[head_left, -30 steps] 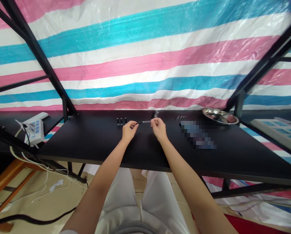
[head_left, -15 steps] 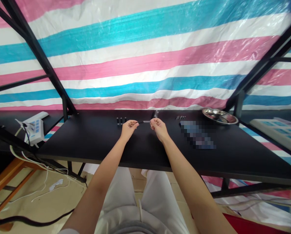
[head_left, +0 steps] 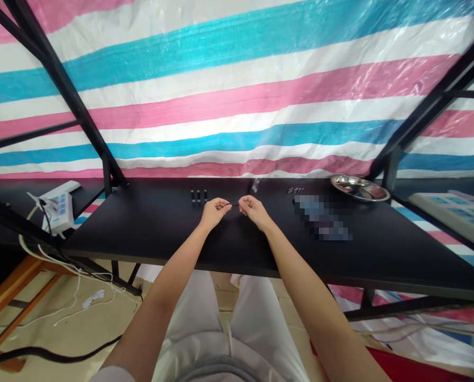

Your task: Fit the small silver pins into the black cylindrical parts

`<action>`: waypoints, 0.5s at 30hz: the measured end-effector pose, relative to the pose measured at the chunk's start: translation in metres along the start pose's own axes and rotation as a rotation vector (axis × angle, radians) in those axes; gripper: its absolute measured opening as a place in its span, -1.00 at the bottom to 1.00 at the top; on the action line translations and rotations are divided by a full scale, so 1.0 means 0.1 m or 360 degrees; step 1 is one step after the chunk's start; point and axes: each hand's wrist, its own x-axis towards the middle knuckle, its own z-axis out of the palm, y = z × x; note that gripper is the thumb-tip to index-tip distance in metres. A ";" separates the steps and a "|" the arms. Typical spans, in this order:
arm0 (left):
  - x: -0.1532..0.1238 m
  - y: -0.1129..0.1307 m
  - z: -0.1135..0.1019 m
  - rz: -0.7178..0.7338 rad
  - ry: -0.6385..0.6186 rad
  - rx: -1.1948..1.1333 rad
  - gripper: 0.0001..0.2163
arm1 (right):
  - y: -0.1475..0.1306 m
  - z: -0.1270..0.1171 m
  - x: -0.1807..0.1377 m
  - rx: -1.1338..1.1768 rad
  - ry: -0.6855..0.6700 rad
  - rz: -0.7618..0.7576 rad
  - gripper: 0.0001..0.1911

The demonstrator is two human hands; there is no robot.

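My left hand (head_left: 213, 210) and my right hand (head_left: 252, 209) are both pinched shut above the black table (head_left: 149, 228), fingertips nearly touching. Between them runs a thin pen-like rod (head_left: 235, 203), of which only a short dark piece shows; each hand grips one end. Just beyond my left hand three small black caps (head_left: 198, 197) stand in a row. A small clear piece (head_left: 254, 185) lies behind my right hand.
A metal dish (head_left: 359, 188) sits at the table's back right, with a row of tiny dark parts (head_left: 295, 190) to its left. A white power strip (head_left: 57, 205) with cables lies on the left shelf. Black frame bars rise on both sides before a striped tarp.
My hands have come closer together, and the visible length of the rod between them has shrunk; the clear section seen before is now hidden in my right hand.
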 end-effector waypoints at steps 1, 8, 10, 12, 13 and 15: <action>0.00 -0.02 0.00 0.0013 0.0001 0.0042 -0.83 | 0.01 0.01 0.00 -0.0009 -0.0001 0.0006 -0.59; -0.04 -0.06 0.01 0.0142 0.0012 0.0287 -0.87 | 0.00 0.01 -0.04 -0.0095 -0.0042 0.0016 -0.59; -0.06 -0.05 0.03 0.0175 0.0039 0.0337 -0.89 | -0.01 0.01 -0.04 -0.0088 -0.0046 0.0015 -0.60; -0.07 0.00 0.03 0.0225 0.0067 0.0411 -0.89 | -0.01 0.02 -0.03 -0.0065 -0.0027 0.0011 -0.60; -0.06 0.04 0.02 0.0264 0.0066 0.0469 -0.89 | -0.01 0.03 -0.02 -0.0056 -0.0010 0.0000 -0.60; 0.00 0.18 -0.03 0.0397 0.0012 0.0640 -0.88 | -0.01 0.04 0.00 -0.0049 0.0030 -0.0046 -0.62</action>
